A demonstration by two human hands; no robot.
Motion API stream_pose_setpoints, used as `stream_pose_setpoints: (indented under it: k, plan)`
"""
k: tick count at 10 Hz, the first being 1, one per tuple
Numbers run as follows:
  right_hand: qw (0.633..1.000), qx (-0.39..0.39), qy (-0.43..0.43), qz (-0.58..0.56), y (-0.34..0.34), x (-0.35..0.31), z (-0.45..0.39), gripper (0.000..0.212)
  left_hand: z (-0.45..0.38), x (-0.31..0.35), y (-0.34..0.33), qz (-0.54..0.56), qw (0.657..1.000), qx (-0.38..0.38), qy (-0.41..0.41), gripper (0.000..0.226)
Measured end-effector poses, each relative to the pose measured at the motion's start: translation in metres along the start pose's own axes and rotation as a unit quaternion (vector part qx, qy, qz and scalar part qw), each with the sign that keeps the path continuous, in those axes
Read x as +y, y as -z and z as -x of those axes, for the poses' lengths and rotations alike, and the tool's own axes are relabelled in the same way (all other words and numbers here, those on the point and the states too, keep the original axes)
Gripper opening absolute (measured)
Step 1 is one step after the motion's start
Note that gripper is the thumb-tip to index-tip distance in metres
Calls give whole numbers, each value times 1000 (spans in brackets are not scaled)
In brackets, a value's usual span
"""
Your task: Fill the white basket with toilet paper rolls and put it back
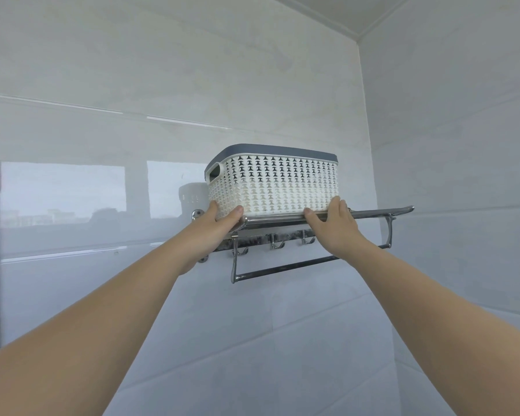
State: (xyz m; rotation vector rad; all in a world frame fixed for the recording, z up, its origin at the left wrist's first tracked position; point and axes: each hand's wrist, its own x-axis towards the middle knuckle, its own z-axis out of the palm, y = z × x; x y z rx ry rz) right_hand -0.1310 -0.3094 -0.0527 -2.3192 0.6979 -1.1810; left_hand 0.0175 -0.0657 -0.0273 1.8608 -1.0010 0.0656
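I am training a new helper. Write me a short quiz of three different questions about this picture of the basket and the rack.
1. True or false: both hands touch the white basket.
2. The basket sits on: A) the floor, B) the metal rack, C) a table.
3. What colour is the basket's rim?

Key:
1. True. The left hand and the right hand hold its lower corners.
2. B.
3. Grey-blue. Whether it holds rolls cannot be seen from below.
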Motion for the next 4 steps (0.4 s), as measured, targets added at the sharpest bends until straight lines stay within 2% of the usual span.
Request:
stream_pose_setpoints:
  k: [2,4]
  plan:
    - [999,-25,-25,-42,1,-1,7,95,16,-5,4,4,999,34,-29,91]
    - [993,-50,-16,-107,-3,-7,44,86,57,-14,8,33,996,73,-30,58]
